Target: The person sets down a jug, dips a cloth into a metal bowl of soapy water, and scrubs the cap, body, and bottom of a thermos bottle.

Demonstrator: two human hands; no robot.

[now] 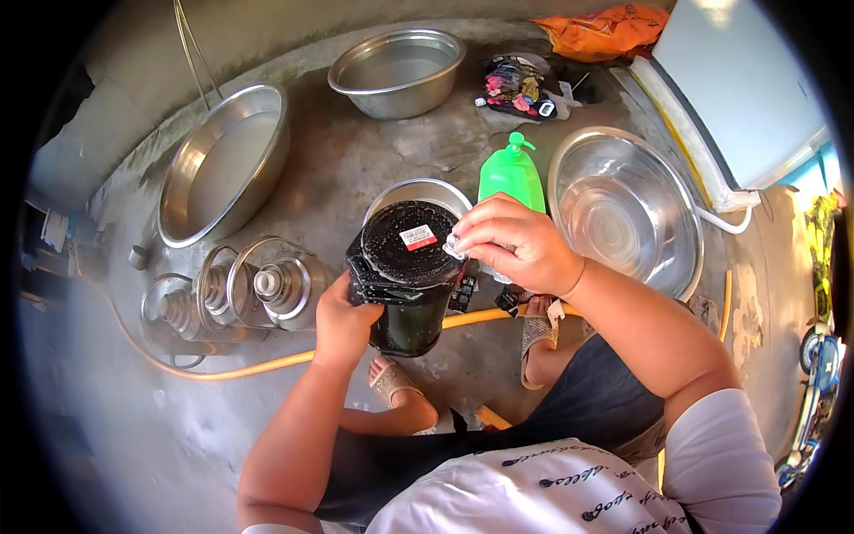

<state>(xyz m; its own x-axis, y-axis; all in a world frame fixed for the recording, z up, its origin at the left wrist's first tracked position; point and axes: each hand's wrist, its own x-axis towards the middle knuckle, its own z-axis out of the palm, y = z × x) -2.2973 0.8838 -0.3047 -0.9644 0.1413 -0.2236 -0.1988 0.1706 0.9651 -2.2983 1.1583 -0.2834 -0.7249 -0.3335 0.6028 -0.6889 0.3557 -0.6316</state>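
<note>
My left hand [344,322] grips the left side of a black lidded jug [411,307], fingers wrapped at its handle. The jug is held tilted toward me. Its wet lid [400,222] is speckled with drops or suds and bears a white and red label [418,237]. My right hand [520,245] pinches a small crumpled silvery pad [455,246] against the lid's right edge. Just behind the jug stands a steel basin [425,189], partly hidden by it. A green pump bottle [513,171] stands behind my right hand.
Large steel basins stand at the left [191,169], back [391,98] and right [676,209]. Several steel flasks [289,289] stand left of the jug. A yellow hose [258,367] crosses the floor. Behind lie a dark colourful bag [516,87] and an orange bag [605,34].
</note>
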